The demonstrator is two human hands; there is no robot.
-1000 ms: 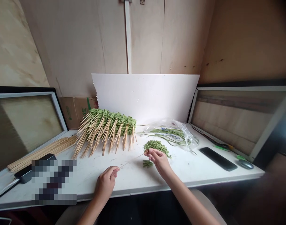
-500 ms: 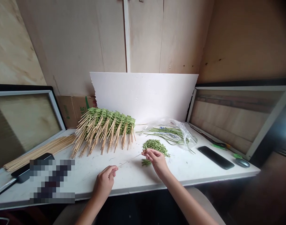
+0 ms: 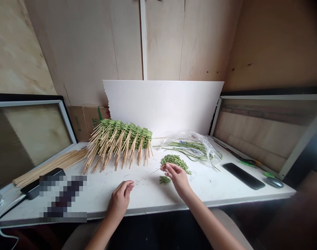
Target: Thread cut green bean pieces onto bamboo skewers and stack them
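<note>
A thin bamboo skewer [image 3: 148, 176] spans the gap between my hands above the white table. My left hand [image 3: 120, 196] pinches its lower end, fingers closed. With thumb and fingertips, my right hand [image 3: 178, 177] grips the other end; whether a bean piece is in those fingertips is too small to tell. Just behind the right hand lies a heap of cut green bean pieces [image 3: 174, 160], and a small clump of pieces [image 3: 164, 179] sits beside it. Farther back on the left, many loaded bean skewers [image 3: 122, 133] are stacked, bare stick ends pointing toward me.
Bare bamboo skewers [image 3: 53, 165] lie at left, behind a black box [image 3: 44, 183] with a cable. Long green beans [image 3: 187, 147] stick out of a clear plastic bag [image 3: 207, 149]. A black phone [image 3: 243, 176] and mouse [image 3: 275, 182] lie right. A white board [image 3: 163, 107] stands behind.
The whole view has shifted slightly, so things appear a little farther right. Both hands still hold the skewer in nearly the same pose.
</note>
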